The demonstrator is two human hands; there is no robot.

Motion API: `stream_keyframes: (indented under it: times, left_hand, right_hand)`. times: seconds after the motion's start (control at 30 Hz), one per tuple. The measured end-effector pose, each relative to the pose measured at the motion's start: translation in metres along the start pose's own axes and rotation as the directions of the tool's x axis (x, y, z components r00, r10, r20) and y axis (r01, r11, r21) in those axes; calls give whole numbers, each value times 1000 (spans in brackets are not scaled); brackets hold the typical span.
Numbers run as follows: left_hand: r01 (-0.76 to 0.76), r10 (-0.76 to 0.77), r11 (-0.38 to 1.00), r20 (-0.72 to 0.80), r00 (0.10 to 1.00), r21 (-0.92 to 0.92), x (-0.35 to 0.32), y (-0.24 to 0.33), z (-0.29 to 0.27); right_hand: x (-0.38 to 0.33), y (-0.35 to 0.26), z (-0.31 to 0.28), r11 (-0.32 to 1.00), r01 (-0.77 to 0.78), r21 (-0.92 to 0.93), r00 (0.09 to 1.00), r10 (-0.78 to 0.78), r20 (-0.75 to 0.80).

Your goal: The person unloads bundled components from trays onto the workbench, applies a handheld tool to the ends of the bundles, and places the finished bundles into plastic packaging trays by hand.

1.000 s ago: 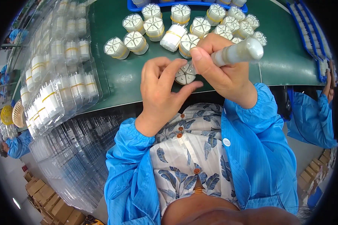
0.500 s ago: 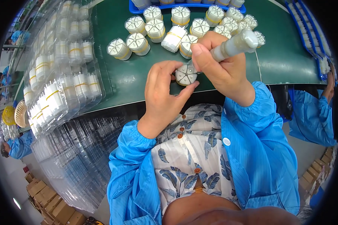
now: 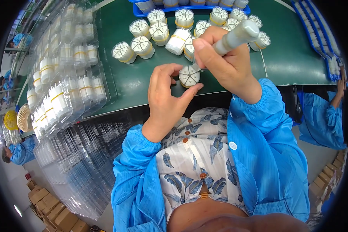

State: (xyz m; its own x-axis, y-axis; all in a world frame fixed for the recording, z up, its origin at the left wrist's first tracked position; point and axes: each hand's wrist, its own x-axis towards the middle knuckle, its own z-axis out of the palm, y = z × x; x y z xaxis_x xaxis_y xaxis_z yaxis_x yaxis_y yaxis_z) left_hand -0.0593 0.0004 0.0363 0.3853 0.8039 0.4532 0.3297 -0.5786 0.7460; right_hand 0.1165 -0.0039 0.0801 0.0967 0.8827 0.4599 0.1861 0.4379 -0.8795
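Observation:
My left hand [image 3: 163,101] curls its thumb and fingers around a round white segmented bundle [image 3: 189,76]. Its top face points up, split into wedges with small pins, and it stands at the table's near edge. In my right hand [image 3: 232,71] is a whitish, translucent tool with a thick rounded handle [image 3: 236,38], gripped like a pen and slanting down to the left. Its narrow tip reaches the upper right rim of the bundle's top; whether it touches is too small to tell. Similar bundles [image 3: 142,47] with yellow bands stand just beyond my hands, one lying on its side [image 3: 178,41].
A blue tray [image 3: 199,9] of bundles lies at the far edge of the green table [image 3: 143,83]. Clear plastic trays [image 3: 79,69] filled with bundles are stacked at the left. Blue racks [image 3: 317,34] line the far right, where another person's sleeve [image 3: 323,120] shows.
The tool and my right hand have shifted slightly left and down, its tip now over the bundle's upper right rim. The held bundle has moved a little left with my left hand.

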Motion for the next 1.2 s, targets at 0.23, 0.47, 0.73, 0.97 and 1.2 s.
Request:
stream_keyframes:
  times: [0.23,0.47,0.73,0.97,1.2]
  left_hand:
    - [-62,62,996,-3,998,-70,1,-5,0]
    - [-106,104,994,-49,993,-38,4,1,-4]
    - [-33,32,998,-28,999,-57,-2,-5,1]
    - [-96,96,994,7,995,-61,1,-11,-5]
    - [-33,31,995,-20,999,-90,-3,-1,-9]
  right_hand:
    - [-2,2,5,999,0,-44,999,2,43]
    - [3,-7,-6,991,69,118,997,-71,9]
    - [5,8,4,1000,9,8,998,-10,54]
    - [4,8,4,998,50,-50,992,-44,116]
    - [6,-6,-6,993,89,78,981,-101,164]
